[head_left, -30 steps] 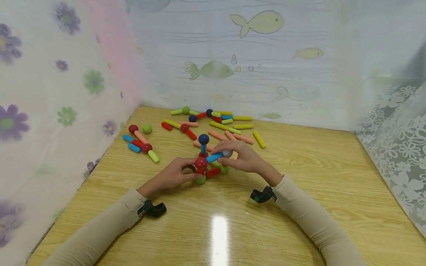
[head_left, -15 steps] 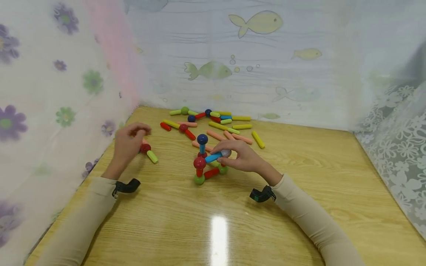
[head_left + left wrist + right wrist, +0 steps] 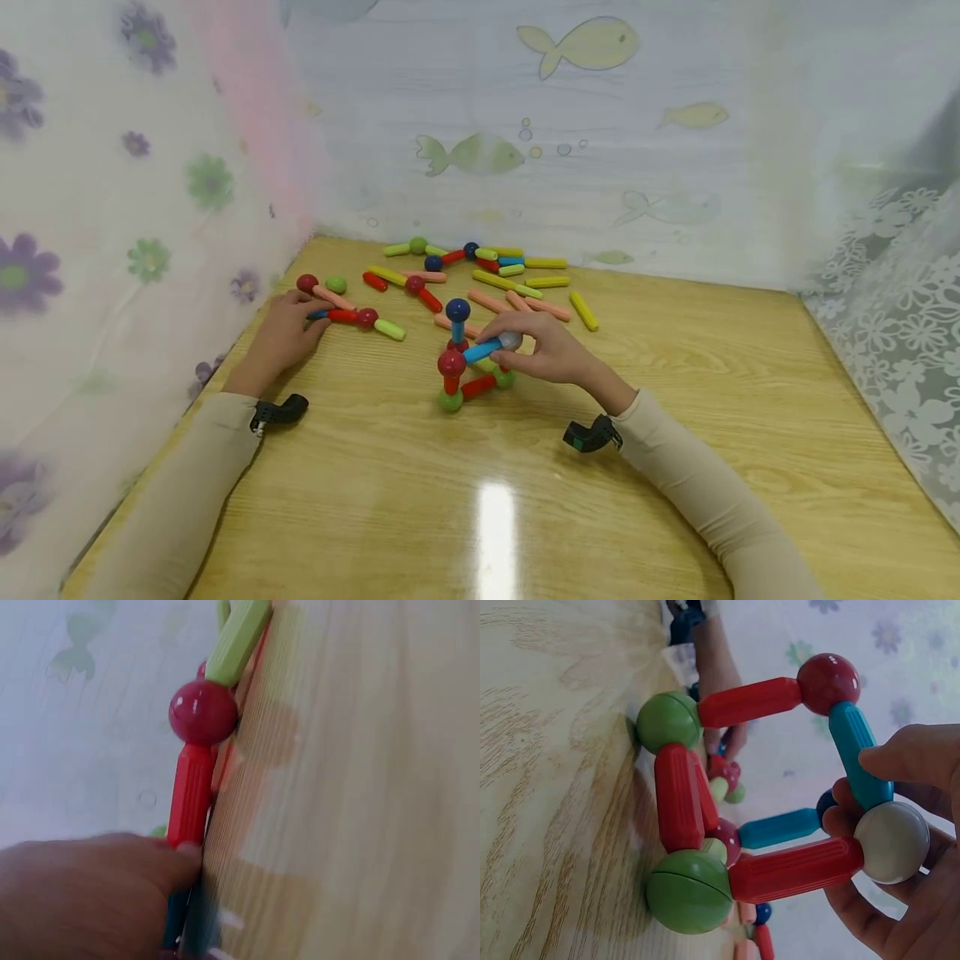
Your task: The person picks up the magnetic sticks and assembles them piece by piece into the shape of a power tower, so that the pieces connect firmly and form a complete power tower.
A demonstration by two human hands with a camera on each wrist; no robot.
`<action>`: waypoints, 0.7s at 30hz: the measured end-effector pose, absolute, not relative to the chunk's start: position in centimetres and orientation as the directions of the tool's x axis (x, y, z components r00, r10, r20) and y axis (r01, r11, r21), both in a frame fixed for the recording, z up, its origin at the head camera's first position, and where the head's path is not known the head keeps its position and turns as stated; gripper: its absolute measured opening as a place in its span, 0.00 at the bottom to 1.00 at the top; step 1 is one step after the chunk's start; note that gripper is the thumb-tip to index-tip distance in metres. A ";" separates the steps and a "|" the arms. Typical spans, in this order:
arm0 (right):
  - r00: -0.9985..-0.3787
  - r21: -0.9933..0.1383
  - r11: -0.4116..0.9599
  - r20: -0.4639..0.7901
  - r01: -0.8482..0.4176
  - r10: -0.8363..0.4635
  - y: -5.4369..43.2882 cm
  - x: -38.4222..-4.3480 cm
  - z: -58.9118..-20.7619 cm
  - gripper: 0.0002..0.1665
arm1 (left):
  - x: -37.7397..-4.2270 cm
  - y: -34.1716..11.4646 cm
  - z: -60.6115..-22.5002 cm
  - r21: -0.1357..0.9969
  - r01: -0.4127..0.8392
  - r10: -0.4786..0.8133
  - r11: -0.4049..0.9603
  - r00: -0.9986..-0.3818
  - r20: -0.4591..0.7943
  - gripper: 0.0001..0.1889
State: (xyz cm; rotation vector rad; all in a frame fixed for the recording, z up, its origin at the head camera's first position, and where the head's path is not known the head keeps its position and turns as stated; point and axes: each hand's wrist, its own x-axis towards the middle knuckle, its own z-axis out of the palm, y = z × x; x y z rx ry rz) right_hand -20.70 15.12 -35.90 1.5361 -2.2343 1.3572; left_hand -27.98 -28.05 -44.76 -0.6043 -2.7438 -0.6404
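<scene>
In the middle of the wooden table stands a frame of rods and balls, with red rods (image 3: pixel 795 868), green balls (image 3: pixel 690 891) at its foot and a dark blue ball (image 3: pixel 458 310) on a post. My right hand (image 3: pixel 553 348) pinches its top blue rod (image 3: pixel 861 754) beside the white ball (image 3: pixel 892 841). At the left, my left hand (image 3: pixel 281 340) pinches the blue end of a chain. Beyond those fingers run its red rod (image 3: pixel 190 795), a red ball (image 3: pixel 202 712) and a lime rod (image 3: pixel 240 641). Part of the blue rod is hidden by the hand.
Close behind the left hand lie a red ball (image 3: pixel 307 283), a salmon rod (image 3: pixel 334 297) and a lime green ball (image 3: pixel 336 285). Several loose rods and joined pieces, among them a yellow rod (image 3: pixel 583 310), spread along the back. A flowered curtain (image 3: pixel 150 258) borders the left side.
The left hand let go of the frame, moved left and took hold of the chain, which has swung to the right. The right hand has stayed on the frame.
</scene>
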 end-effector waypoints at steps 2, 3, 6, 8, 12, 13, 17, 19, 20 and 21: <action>-0.487 -0.604 0.091 0.534 -0.792 -0.692 15.2 -20.8 -35.9 0.14 | -28.4 -27.0 -44.7 0.343 0.472 0.349 0.812 -0.864 0.363 0.15; -0.490 -0.605 0.094 0.532 -0.790 -0.691 15.2 -20.8 -35.9 0.14 | -28.7 -26.6 -44.8 0.336 0.479 0.351 0.811 -0.858 0.376 0.15; -0.496 -0.613 0.097 0.524 -0.784 -0.693 15.3 -20.9 -36.0 0.13 | -29.4 -25.6 -45.0 0.342 0.500 0.351 0.796 -0.841 0.413 0.14; -0.499 -0.614 0.102 0.520 -0.782 -0.694 15.3 -20.9 -36.1 0.13 | -29.8 -25.1 -45.0 0.359 0.519 0.354 0.776 -0.829 0.432 0.14; -0.496 -0.608 0.108 0.519 -0.787 -0.696 15.2 -20.8 -36.0 0.13 | -30.4 -24.3 -45.0 0.397 0.553 0.377 0.732 -0.815 0.440 0.13; -0.495 -0.607 0.106 0.521 -0.787 -0.695 15.2 -20.8 -36.0 0.13 | -30.4 -24.1 -45.0 0.400 0.559 0.385 0.727 -0.813 0.437 0.13; -0.486 -0.603 0.094 0.531 -0.792 -0.694 15.2 -20.9 -36.0 0.14 | -30.6 -23.5 -44.6 0.404 0.547 0.382 0.733 -0.823 0.421 0.13; -0.483 -0.605 0.088 0.531 -0.791 -0.696 15.2 -20.9 -36.0 0.14 | -30.5 -23.1 -44.0 0.415 0.532 0.357 0.738 -0.830 0.429 0.12; -0.483 -0.606 0.088 0.529 -0.790 -0.697 15.2 -20.9 -36.0 0.14 | -30.5 -22.9 -43.7 0.424 0.526 0.341 0.737 -0.832 0.438 0.13; -0.485 -0.608 0.089 0.527 -0.789 -0.698 15.2 -20.9 -36.0 0.14 | -30.4 -22.5 -43.3 0.445 0.523 0.326 0.727 -0.833 0.447 0.13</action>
